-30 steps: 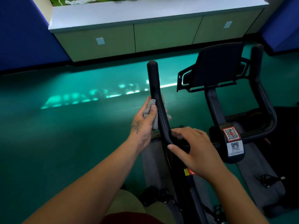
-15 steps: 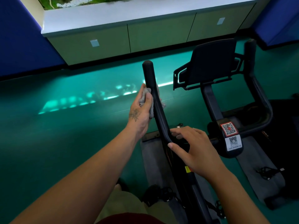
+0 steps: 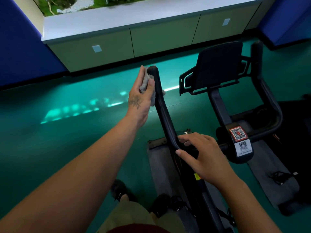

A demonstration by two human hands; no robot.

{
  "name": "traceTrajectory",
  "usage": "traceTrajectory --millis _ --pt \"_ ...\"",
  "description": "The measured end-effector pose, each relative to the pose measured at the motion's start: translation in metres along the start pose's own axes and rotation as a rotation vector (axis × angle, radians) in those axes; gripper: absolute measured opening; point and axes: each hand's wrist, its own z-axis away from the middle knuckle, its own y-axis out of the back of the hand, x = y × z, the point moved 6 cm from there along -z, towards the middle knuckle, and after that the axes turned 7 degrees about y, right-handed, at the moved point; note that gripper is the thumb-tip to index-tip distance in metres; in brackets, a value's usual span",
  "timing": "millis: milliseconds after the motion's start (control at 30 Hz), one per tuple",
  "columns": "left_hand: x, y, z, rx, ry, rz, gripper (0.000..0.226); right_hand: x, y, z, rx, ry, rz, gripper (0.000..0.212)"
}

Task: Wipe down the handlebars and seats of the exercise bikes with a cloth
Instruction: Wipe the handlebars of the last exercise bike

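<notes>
Head view, left hand wrapping cloth round handlebar tip pointing away, right hand relaxed on bend

We see the left hand wrap a grey cloth around the left handlebar near its rounded tip, while the right hand rests with relaxed fingers at the bar's lower bend. A tablet holder and the right handlebar stand beyond, over the green floor.
</notes>
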Motion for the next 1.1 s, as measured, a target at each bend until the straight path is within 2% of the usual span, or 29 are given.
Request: traceTrajectory --millis 100,200,267,300,400,533,667,800,933,1033,1100 --pt "-0.024 0.005 0.018 0.039 0.074 -0.044 0.088 -0.001 0.0 -0.004 0.004 -0.012 -0.018 0.035" --pt "-0.048 0.015 0.029 0.053 0.159 -0.047 0.123 -0.002 0.002 -0.007 0.017 -0.025 -0.032 0.032" --pt "-0.045 0.014 0.03 0.056 0.167 -0.045 0.129 -0.003 0.003 -0.007 0.026 -0.03 -0.034 0.031" --pt "-0.035 0.009 0.031 0.052 0.156 -0.041 0.123 -0.002 0.004 -0.007 0.03 -0.033 -0.034 0.031" --pt "-0.005 0.005 0.011 0.071 0.089 -0.062 0.082 -0.003 0.004 -0.007 0.016 -0.033 -0.035 0.032" --pt "0.038 0.001 -0.021 0.065 -0.063 -0.173 0.079 -0.003 0.001 -0.008 0.013 -0.006 -0.042 0.032" --pt "0.072 -0.01 -0.008 0.071 -0.217 -0.308 0.064 -0.003 0.002 -0.009 0.035 0.009 -0.058 0.033" --pt "0.081 -0.012 0.012 0.068 -0.35 -0.39 0.056 -0.008 0.013 -0.024 0.156 0.006 -0.175 0.039" --pt "0.089 -0.012 0.027 0.017 -0.293 -0.316 0.055 -0.026 0.033 -0.055 0.288 0.017 -0.339 0.053" --pt "0.09 -0.016 0.037 -0.103 -0.174 -0.224 0.057 -0.041 0.043 -0.079 0.346 0.032 -0.484 0.069" --pt "0.088 -0.019 0.043 -0.184 -0.137 -0.253 0.057 -0.051 0.045 -0.092 0.364 0.037 -0.579 0.081"
